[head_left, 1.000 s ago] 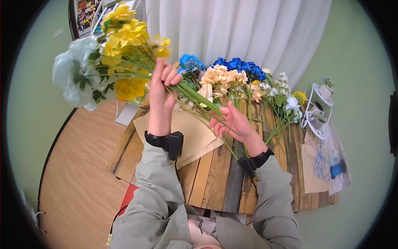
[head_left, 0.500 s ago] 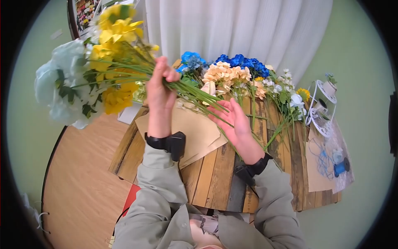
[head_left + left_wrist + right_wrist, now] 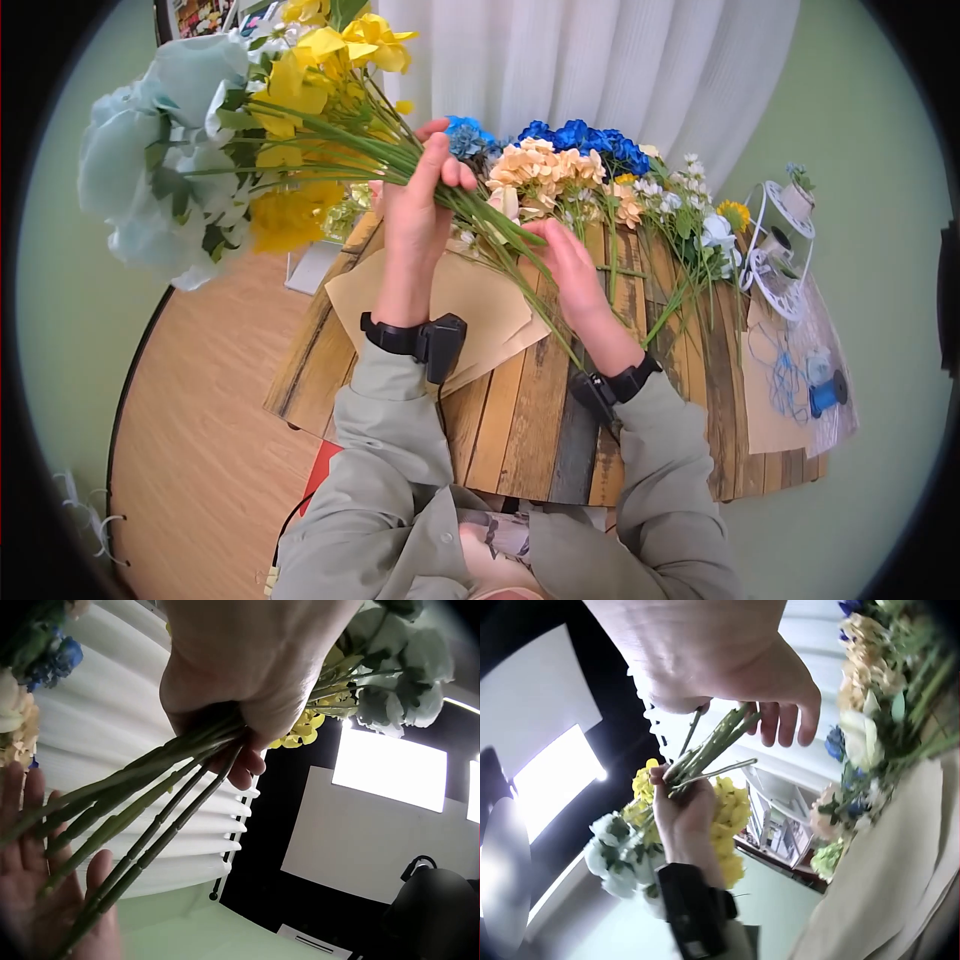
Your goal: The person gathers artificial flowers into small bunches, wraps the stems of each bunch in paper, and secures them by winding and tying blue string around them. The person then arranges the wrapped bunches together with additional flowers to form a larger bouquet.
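Observation:
My left hand (image 3: 415, 225) grips a bunch of artificial flowers by its green stems (image 3: 142, 796), raised above the table. Yellow blooms (image 3: 295, 205) and big pale blue blooms (image 3: 122, 160) spread out to the upper left. The cut ends slant down to the right, toward my right hand (image 3: 577, 278). That hand is at the lower stems, its fingers extended and loose. In the left wrist view its palm faces the stem ends, which overlap it. From the right wrist, the stems show close under the palm, by the thumb side.
On the plank table (image 3: 530, 440) lie brown paper sheets (image 3: 440, 310), peach flowers (image 3: 545, 170), dark blue flowers (image 3: 585, 145) and white ones. A white wire stand (image 3: 780, 250) is at the right, near a blue ribbon spool (image 3: 827, 393). A white curtain (image 3: 600, 60) hangs behind.
The left hand and the bunch have shifted slightly right, and the blooms have turned. The right hand's fingers, spread beneath the stems before, are now closer together beside the stem ends.

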`<state>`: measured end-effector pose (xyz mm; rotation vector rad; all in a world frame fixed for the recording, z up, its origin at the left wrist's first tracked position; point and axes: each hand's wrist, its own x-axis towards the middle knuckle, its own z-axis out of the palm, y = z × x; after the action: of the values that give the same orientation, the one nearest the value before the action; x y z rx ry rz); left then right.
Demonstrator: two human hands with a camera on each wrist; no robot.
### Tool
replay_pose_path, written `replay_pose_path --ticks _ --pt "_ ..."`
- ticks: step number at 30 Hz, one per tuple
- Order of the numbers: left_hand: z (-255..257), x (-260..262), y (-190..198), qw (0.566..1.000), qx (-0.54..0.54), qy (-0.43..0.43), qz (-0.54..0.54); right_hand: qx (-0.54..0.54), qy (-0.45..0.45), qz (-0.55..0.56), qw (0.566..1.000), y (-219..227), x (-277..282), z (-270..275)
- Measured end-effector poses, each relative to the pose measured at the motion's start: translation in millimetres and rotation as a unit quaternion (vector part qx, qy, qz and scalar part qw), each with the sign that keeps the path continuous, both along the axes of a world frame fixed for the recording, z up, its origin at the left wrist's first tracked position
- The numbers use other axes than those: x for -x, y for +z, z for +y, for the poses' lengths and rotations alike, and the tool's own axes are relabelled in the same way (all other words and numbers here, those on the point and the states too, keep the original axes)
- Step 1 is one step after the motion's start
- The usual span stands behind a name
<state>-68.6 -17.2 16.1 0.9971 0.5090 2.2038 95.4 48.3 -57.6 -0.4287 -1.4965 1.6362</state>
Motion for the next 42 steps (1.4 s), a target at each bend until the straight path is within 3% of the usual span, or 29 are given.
replay_pose_path --ticks 1,2,3,4,5,7,9,10,11,12,14,15,17,20,22,23,24,25,27,28,29,31,32,33,35,36,37,39,42 --pt "0 1 0 1.000 0.002 -0.004 0.000 0.002 -0.004 0.000 1.000 7 -3 -1" --pt "1 2 0 1.000 0.002 0.000 0.011 -0.176 -0.058 -0.035 0.982 14 -8 -1" --pt "1 2 0 1.000 0.001 0.005 0.022 -0.348 -0.109 -0.068 0.929 22 -11 -3" --pt "2 0 -1 1.000 0.007 0.005 0.018 -0.448 -0.126 -0.094 0.880 30 -12 -8" --pt "2 -3 -2 1.000 0.009 0.004 0.017 -0.447 -0.126 -0.095 0.881 34 -10 -15" --pt "1 -10 -2 1.000 0.005 -0.027 0.011 -0.535 -0.126 -0.198 0.812 36 -3 -26" --pt "-3 -17 0 0.999 0.013 -0.045 0.011 -0.509 -0.116 -0.202 0.829 33 2 -16" --pt "-3 -18 2 0.998 0.009 -0.058 0.005 -0.315 0.001 -0.275 0.908 40 0 -15" --pt "-4 -20 5 0.998 0.004 -0.069 -0.001 -0.102 0.120 -0.332 0.930 45 0 -14" --pt "-8 -24 6 0.998 0.026 -0.061 0.006 -0.106 0.122 -0.333 0.929 39 2 -12" --pt "-2 -25 -1 0.995 0.012 -0.096 0.006 -0.288 -0.018 -0.181 0.940 16 10 -11" --pt "1 -23 -3 0.991 0.001 -0.133 0.008 -0.296 -0.011 -0.176 0.939 10 12 -12" --pt "1 -25 -6 0.984 0.007 -0.177 -0.006 -0.274 -0.097 -0.192 0.937 3 12 -15" --pt "4 -27 -16 0.982 0.010 -0.188 0.013 -0.303 -0.145 -0.173 0.926 -18 13 -5" --pt "16 -24 -30 0.957 -0.023 -0.290 0.005 -0.295 -0.120 -0.189 0.929 -31 11 4" --pt "20 -24 -38 0.956 -0.028 -0.290 0.013 -0.280 -0.097 -0.211 0.932 -29 8 6" --pt "23 -25 -47 0.955 -0.004 -0.291 0.057 -0.166 -0.013 -0.264 0.950 -25 2 8" --pt "28 -23 -56 0.951 0.020 -0.291 0.102 -0.173 -0.017 -0.258 0.950 -25 -1 10" --pt "52 -13 -83 0.918 0.030 -0.386 0.085 -0.255 -0.015 -0.248 0.935 -37 -2 16" --pt "57 -15 -94 0.948 0.089 -0.289 0.103 -0.273 -0.035 -0.153 0.949 -55 4 27" --pt "66 -15 -95 0.946 0.088 -0.294 0.110 -0.273 -0.043 -0.149 0.949 -68 9 37" --pt "79 -20 -95 0.948 0.021 -0.194 0.250 -0.291 -0.176 -0.090 0.936 -86 9 53" --pt "111 -7 -134 0.878 -0.039 0.051 0.474 -0.280 -0.214 -0.116 0.929 -88 4 59" --pt "125 -17 -130 0.953 -0.043 -0.254 0.161 -0.281 -0.219 -0.116 0.927 -83 -1 60" --pt "119 -47 -124 0.981 0.062 -0.165 0.077 -0.226 -0.283 -0.133 0.923 -67 -8 51" --pt "93 -73 -99 0.980 0.060 -0.007 0.190 -0.233 -0.300 -0.163 0.911 -59 -12 46" --pt "79 -88 -78 0.986 0.111 -0.045 0.115 -0.230 -0.301 -0.164 0.911 -60 -12 46" --pt "68 -102 -54 0.983 0.159 -0.011 0.087 -0.254 -0.364 -0.143 0.885 -64 -11 49" --pt "82 -114 -57 0.986 0.142 0.062 0.054 -0.257 -0.404 -0.167 0.862 -71 -14 56"
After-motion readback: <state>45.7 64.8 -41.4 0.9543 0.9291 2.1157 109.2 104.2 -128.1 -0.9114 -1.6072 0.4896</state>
